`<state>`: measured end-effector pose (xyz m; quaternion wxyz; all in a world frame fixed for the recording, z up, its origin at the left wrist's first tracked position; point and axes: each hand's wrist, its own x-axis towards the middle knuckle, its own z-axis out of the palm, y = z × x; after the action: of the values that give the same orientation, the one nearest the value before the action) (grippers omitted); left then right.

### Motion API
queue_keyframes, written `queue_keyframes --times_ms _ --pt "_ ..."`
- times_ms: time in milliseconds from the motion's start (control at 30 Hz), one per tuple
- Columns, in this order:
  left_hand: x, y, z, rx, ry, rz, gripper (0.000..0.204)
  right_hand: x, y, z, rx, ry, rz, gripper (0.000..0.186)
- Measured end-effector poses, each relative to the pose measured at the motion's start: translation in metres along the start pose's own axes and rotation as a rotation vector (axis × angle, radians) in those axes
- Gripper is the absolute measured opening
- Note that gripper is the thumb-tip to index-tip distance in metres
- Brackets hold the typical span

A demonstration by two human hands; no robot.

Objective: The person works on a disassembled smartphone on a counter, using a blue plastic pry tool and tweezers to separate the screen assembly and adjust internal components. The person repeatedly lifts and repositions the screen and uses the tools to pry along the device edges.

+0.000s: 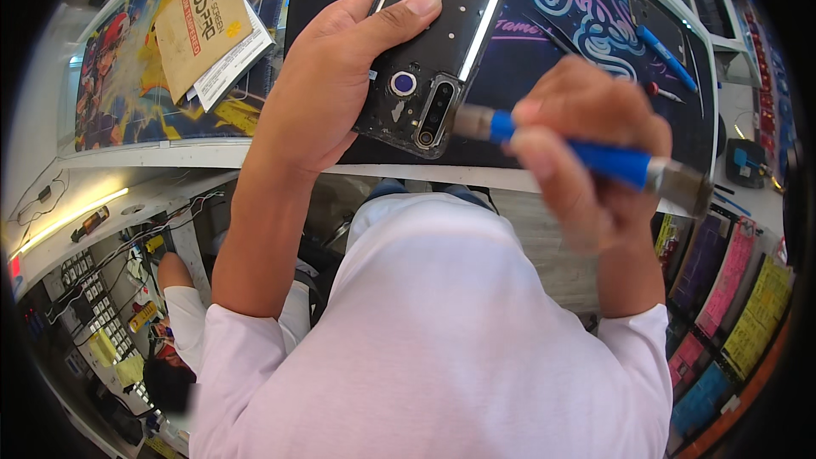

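Note:
My left hand [340, 68] grips a smartphone [416, 110] from its left side, the thumb lying across its dark back. That back shows several pale dots, a round sensor ring and a long camera module [438, 115] at the lower right corner. In my right hand [586, 144], blurred by motion, is a blue-handled brush [608, 161] with metal collars. One end of it is at the phone's edge beside the camera module; whether it touches cannot be told. The fingers are closed around the handle.
A dark mat [544, 102] with a bright printed pattern lies under the phone. On it are a blue pen-like tool [667, 59], tweezers [548, 34] and a dark panel [654, 17]. At left, a cardboard envelope [200, 30] lies on papers. Another person's arm [176, 276] shows lower left.

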<state>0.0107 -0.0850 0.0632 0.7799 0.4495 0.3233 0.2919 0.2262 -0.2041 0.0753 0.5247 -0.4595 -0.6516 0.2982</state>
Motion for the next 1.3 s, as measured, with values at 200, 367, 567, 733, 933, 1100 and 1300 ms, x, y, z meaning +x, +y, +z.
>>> queue_keyframes --times_ms 200,367,567,733,933,1100,1300 --pt "0.001 0.0 -0.001 -0.009 0.003 0.008 0.039 0.0 0.007 -0.003 -0.047 -0.11 -0.105 0.016" --pt "-0.002 -0.001 -0.003 -0.039 0.002 0.015 0.036 0.0 0.009 -0.003 0.01 0.054 0.041 0.018" --pt "0.004 0.001 -0.011 -0.019 0.091 0.108 0.03 -0.002 0.007 0.003 0.096 0.223 0.104 0.018" --pt "0.008 0.002 -0.016 -0.074 0.097 0.158 0.028 0.006 -0.004 0.014 0.099 -0.228 -0.134 0.027" --pt "0.01 -0.004 -0.01 -0.241 0.169 0.228 0.024 0.01 -0.01 0.024 0.081 -0.013 -0.087 0.013" --pt "0.011 -0.012 0.0 -0.409 0.118 0.396 0.036 -0.009 0.01 0.031 0.504 0.322 0.243 0.017" --pt "0.003 -0.019 0.003 -0.478 -0.208 0.385 0.032 -0.012 0.022 0.03 0.618 0.147 0.541 0.051"
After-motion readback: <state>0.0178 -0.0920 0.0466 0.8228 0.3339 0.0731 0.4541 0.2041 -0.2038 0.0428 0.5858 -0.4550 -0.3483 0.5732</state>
